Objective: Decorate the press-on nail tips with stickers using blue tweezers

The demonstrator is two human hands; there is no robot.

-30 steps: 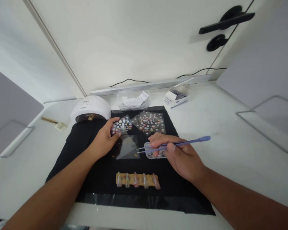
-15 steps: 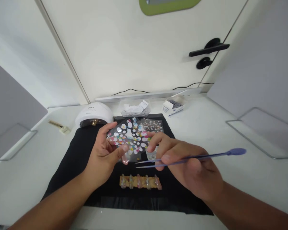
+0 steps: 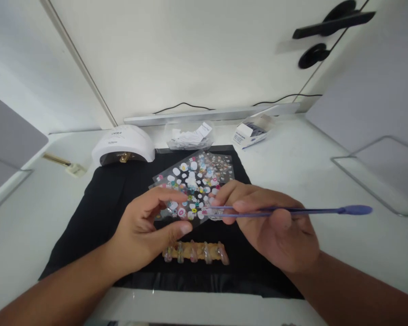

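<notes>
My right hand (image 3: 268, 222) grips a pair of purple-blue tweezers (image 3: 313, 211), their slightly parted tips pointing left over the sticker sheet (image 3: 193, 181). That clear sheet carries white and colourful cartoon stickers and overlaps other sheets on the black cloth. My left hand (image 3: 146, 231) hovers at the sheet's near left edge, thumb and index finger spread apart; no held object shows between them. Just below the hands lies a tan strip (image 3: 199, 251) bearing several glossy, decorated false nails (image 3: 193, 251).
A white nail lamp (image 3: 124, 140) stands at the back left, beside a gold-handled brush (image 3: 63, 164). Behind the cloth (image 3: 98, 217) are a clear container of white packets (image 3: 190, 136) and an opened small box (image 3: 253, 131). Wire stands flank the white table.
My left hand has let go of the sticker sheet, which now rests on the cloth. The tweezers have levelled out, and the camera view has tilted downward.
</notes>
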